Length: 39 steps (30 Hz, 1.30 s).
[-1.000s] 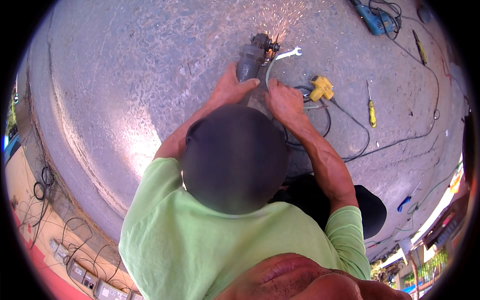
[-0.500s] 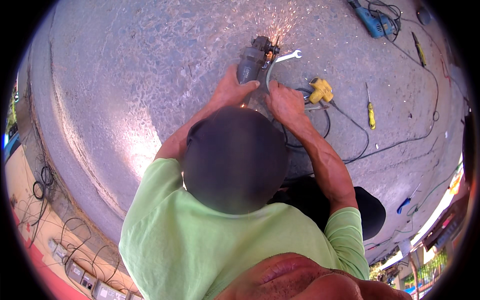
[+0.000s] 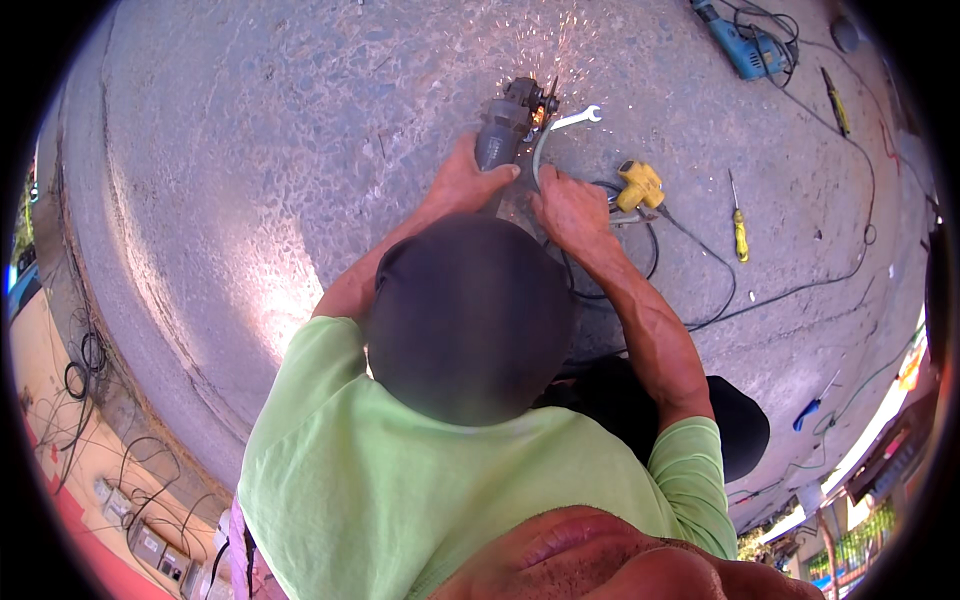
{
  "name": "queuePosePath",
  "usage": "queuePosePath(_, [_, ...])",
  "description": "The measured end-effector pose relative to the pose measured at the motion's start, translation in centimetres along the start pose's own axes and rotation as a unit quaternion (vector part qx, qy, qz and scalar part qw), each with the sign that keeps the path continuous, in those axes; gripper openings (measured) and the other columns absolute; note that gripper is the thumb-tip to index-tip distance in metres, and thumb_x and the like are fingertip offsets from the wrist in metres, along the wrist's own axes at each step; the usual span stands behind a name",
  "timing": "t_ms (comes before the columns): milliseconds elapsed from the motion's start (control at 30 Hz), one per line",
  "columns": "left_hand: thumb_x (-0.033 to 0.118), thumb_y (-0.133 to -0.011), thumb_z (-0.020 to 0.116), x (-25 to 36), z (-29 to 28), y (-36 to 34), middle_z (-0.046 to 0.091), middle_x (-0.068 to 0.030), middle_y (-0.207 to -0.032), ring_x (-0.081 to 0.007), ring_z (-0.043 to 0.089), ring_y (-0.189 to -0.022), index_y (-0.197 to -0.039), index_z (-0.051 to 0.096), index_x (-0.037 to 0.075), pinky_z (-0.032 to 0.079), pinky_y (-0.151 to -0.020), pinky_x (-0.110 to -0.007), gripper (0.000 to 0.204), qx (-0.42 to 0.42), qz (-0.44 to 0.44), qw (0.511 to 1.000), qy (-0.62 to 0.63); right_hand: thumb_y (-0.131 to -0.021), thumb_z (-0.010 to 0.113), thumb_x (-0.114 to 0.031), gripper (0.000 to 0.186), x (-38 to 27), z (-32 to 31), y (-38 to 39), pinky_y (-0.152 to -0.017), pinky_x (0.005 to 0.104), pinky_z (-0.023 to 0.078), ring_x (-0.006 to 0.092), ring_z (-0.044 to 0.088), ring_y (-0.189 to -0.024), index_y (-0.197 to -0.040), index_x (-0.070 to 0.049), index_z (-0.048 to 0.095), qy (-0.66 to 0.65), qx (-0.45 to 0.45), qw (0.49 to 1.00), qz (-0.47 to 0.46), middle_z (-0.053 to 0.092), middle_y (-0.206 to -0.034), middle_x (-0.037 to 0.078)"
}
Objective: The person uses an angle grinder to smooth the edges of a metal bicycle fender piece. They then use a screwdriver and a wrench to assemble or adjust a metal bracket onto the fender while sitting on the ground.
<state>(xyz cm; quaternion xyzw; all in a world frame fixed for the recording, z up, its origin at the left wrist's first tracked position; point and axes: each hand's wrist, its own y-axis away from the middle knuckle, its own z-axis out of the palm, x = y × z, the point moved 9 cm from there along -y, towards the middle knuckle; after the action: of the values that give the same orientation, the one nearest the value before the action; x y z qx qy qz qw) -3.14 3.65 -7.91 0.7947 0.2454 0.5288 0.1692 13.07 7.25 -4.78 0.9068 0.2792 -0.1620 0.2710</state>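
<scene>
My left hand (image 3: 468, 178) is wrapped around the body of a dark angle grinder (image 3: 500, 145), its thumb along the right side. A curved greyish strip (image 3: 538, 158) runs from my closed right hand (image 3: 572, 208) up to the grinder's disc (image 3: 553, 96). Orange sparks fan out from the disc over the concrete. Just right of the strip lies a silver open-ended wrench (image 3: 578, 118). A yellow multi-way plug adapter (image 3: 640, 187) with a black cord is beside my right hand. A dark rounded shape (image 3: 475, 320) hides part of my left forearm and the grinder's rear end.
A yellow-handled screwdriver (image 3: 741, 238) lies to the right. Farther out are a blue power drill (image 3: 742, 48), a yellow-and-black tool (image 3: 836, 105) and a blue-handled tool (image 3: 806, 414). Black cords (image 3: 800, 293) cross the floor. Grey boxes (image 3: 148, 545) with tangled wires are at lower left.
The spark spray is thinner and dimmer now. Both hands keep almost the same place, the grinder slightly lower. Pinkish-purple fabric has come into view at the lower left.
</scene>
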Motion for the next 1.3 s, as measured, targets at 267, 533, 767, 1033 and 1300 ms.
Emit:
queuePosePath(267, [0.034, -0.08, 0.083, 1.3, -0.2, 1.1, 0.066, -0.0208, -0.115, -0.0267, 0.063, -0.108, -0.132, 0.051, -0.007, 0.049, -0.095, -0.039, 0.074, -0.005, 0.0, 1.0, 0.021, -0.092, 0.067, -0.031, 0.034, 0.2, 0.0, 0.1, -0.077, 0.053, 0.055, 0.0414, 0.071, -0.09, -0.103, 0.0, 0.058, 0.004, -0.018, 1.0, 0.009, 0.072, -0.099, 0.021])
queuePosePath(533, [0.035, -0.08, 0.083, -0.1, 0.2, 0.7, 0.065, -0.02, -0.114, -0.0263, 0.063, -0.106, -0.133, 0.05, -0.007, 0.049, -0.094, -0.039, 0.075, 0.004, 0.006, 0.999, 0.035, -0.093, 0.067, -0.032, 0.035, 0.0, -0.6, 0.2, -0.078, 0.0533, 0.054, 0.0422, 0.07, -0.091, -0.103, 0.0, 0.059, -0.003, -0.021, 1.0, 0.01, 0.072, -0.099, 0.021])
queuePosePath(767, [0.035, -0.08, 0.084, -0.1, 0.2, 0.7, 0.065, -0.0199, -0.113, -0.0262, 0.063, -0.106, -0.133, 0.05, -0.007, 0.049, -0.094, -0.038, 0.076, 0.004, -0.002, 1.0, 0.027, -0.093, 0.067, -0.033, 0.034, 0.0, -0.8, 0.2, -0.078, 0.0539, 0.054, 0.0425, 0.07, -0.091, -0.103, -0.001, 0.059, 0.002, -0.018, 1.0, 0.018, 0.072, -0.097, 0.021])
queuePosePath(1033, [0.036, -0.082, 0.08, -0.2, 0.2, 0.7, 0.065, -0.0227, -0.112, -0.0314, 0.065, -0.105, -0.128, 0.051, -0.004, 0.05, -0.092, -0.042, 0.068, 0.009, 0.031, 0.999, 0.025, -0.093, 0.066, -0.033, 0.035, 0.1, -1.1, 0.0, -0.079, 0.0537, 0.053, 0.0429, 0.07, -0.09, -0.104, -0.001, 0.059, -0.001, -0.029, 0.999, 0.019, 0.072, -0.093, 0.023])
queuePosePath(1300, [0.036, -0.082, 0.08, 0.0, 0.3, 0.7, 0.066, -0.0225, -0.113, -0.0312, 0.066, -0.106, -0.129, 0.051, -0.004, 0.05, -0.093, -0.042, 0.068, 0.013, 0.019, 0.999, 0.031, -0.094, 0.065, -0.033, 0.035, 0.0, -1.4, -0.1, -0.078, 0.0543, 0.053, 0.0434, 0.07, -0.089, -0.104, 0.0, 0.059, -0.002, -0.029, 1.0, 0.011, 0.072, -0.091, 0.025])
